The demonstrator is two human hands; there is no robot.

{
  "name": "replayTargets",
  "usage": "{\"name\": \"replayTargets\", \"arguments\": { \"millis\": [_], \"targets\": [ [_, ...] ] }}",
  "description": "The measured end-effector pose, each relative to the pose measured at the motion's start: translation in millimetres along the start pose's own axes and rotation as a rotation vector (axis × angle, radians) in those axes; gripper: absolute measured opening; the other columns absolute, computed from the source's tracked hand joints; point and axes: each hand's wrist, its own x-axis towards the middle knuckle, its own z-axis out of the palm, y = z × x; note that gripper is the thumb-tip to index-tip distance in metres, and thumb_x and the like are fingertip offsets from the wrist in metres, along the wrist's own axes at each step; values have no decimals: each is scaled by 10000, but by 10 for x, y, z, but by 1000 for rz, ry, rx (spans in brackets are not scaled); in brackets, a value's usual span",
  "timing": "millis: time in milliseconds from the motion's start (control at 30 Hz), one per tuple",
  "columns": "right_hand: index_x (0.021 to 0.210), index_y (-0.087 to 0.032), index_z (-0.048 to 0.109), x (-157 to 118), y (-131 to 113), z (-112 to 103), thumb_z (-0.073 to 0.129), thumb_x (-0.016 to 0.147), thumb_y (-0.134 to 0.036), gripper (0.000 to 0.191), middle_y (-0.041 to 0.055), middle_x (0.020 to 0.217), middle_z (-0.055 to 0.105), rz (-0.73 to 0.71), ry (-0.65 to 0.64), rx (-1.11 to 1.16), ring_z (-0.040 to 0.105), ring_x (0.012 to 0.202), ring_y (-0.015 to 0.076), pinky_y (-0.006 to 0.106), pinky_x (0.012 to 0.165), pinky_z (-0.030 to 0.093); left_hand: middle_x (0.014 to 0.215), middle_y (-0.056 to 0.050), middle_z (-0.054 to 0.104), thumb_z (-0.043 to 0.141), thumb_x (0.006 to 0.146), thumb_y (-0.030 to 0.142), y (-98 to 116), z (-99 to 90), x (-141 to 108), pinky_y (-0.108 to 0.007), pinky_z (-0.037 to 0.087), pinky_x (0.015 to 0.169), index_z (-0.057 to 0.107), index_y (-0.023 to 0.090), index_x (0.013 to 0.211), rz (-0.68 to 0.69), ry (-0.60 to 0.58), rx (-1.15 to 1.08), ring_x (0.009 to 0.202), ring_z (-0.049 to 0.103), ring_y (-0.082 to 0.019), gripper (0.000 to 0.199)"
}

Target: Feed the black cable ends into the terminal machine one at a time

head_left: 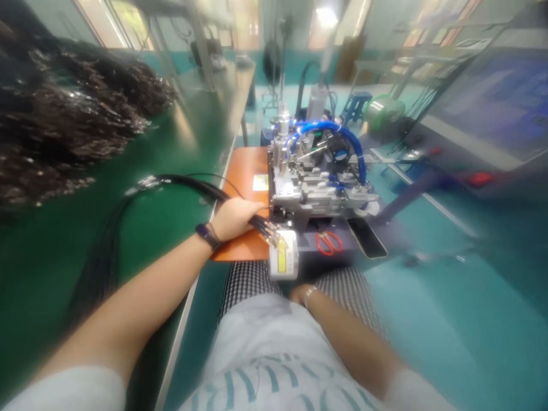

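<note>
Far left, a heaped pile of black cables [64, 114] lies on the green desk [47, 274], its glossy strands tangled into a rough mound with specks of metal glinting through. Nearer, a long bundle of black cables [180, 185] curves across the smooth desk top. The left hand [234, 220], with a black wristband [208, 236] on its wrist, is curled closed around this bundle, and the cables' metal tips [270, 231] poke out past the fingers, just above a white box with a yellow label [283, 257]. Under the hand lies a flat orange mat [242, 245] with a small white paper label [260, 182] on it. Beyond the tips stands a metal machine [317, 182], a blocky mass of silver parts looped with blue plastic tubing. In front of it are red-handled scissors [329, 242] and a flat dark slab [366, 237]. The right hand [302, 294] sits low against the light shirt [274, 365], just past a black-and-white checked cloth [248, 279]; its fingers are out of sight, so I cannot tell how they are held. Further right, beyond the teal floor [432, 308], are a blue stool [357, 105], a green spool [385, 114] and a blurred screen [492, 103].
</note>
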Motion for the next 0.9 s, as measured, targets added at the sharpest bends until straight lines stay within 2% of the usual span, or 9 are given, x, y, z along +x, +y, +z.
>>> {"name": "replayTargets", "arguments": {
  "millis": [100, 200, 300, 367, 433, 533, 733, 833, 900],
  "targets": [
    [1004, -135, 627, 5, 115, -137, 612, 869, -347, 251, 27, 989, 629, -27, -164, -21, 626, 897, 213, 360, 777, 531, 742, -60, 611, 536, 817, 212, 77, -44, 31, -296, 404, 644, 606, 128, 868, -9, -12, 2, 691, 555, -184, 120],
    [1004, -127, 644, -112, 287, -248, 623, 851, -350, 271, 68, 978, 663, -131, -193, 18, 638, 873, 207, 376, 781, 514, 658, -26, 562, 533, 836, 219, 132, -38, 53, -291, 403, 602, 554, 157, 724, 32, -51, -24, 621, 516, -164, 130],
    [1057, -167, 674, -310, 523, -289, 574, 844, -387, 322, 77, 1030, 684, -281, -129, 121, 635, 922, 239, 334, 794, 474, 689, -19, 590, 565, 851, 237, 152, -2, 66, -283, 430, 621, 549, 164, 761, 71, -68, -62, 653, 537, -155, 117],
    [1074, -197, 677, -407, 703, -281, 574, 826, -410, 343, 50, 1039, 689, -352, -108, 198, 629, 923, 223, 291, 787, 459, 779, -36, 635, 571, 849, 182, 148, 7, 81, -281, 466, 689, 550, 153, 840, 87, -40, -96, 740, 576, -151, 37],
    [1078, -210, 677, -425, 868, -264, 574, 816, -427, 357, 29, 1002, 696, -374, -99, 310, 629, 880, 199, 259, 751, 454, 843, -52, 660, 553, 851, 129, 139, -7, 116, -285, 491, 748, 550, 145, 897, 106, 9, -134, 811, 603, -148, 49],
    [1073, -212, 682, -298, 1013, -268, 559, 815, -433, 361, 14, 938, 699, -376, -102, 461, 620, 817, 174, 236, 698, 441, 801, -33, 673, 563, 861, 174, 127, -56, 202, -265, 510, 710, 554, 168, 878, 117, 42, -167, 753, 630, -130, 20],
    [954, -216, 728, 67, 1004, -337, 597, 772, -407, 295, 0, 802, 690, -401, -178, 507, 588, 694, 155, 225, 584, 390, 733, 6, 666, 530, 896, 236, 82, -61, 214, -261, 493, 672, 527, 186, 852, 120, -106, -176, 677, 623, -114, 66],
    [937, -212, 729, 157, 1031, -315, 598, 764, -371, 269, -1, 768, 683, -367, -213, 528, 568, 651, 144, 217, 532, 353, 749, 12, 672, 500, 906, 243, 38, -43, 94, -289, 488, 690, 555, 207, 875, 32, -153, -162, 705, 615, -131, 72],
    [947, -209, 719, 181, 1068, -294, 595, 769, -375, 273, 2, 779, 683, -349, -220, 551, 562, 650, 140, 217, 523, 339, 804, 28, 691, 484, 885, 143, 9, -60, 12, -276, 501, 743, 580, 240, 933, -41, -176, -181, 773, 626, -123, 145]
  ]
}}
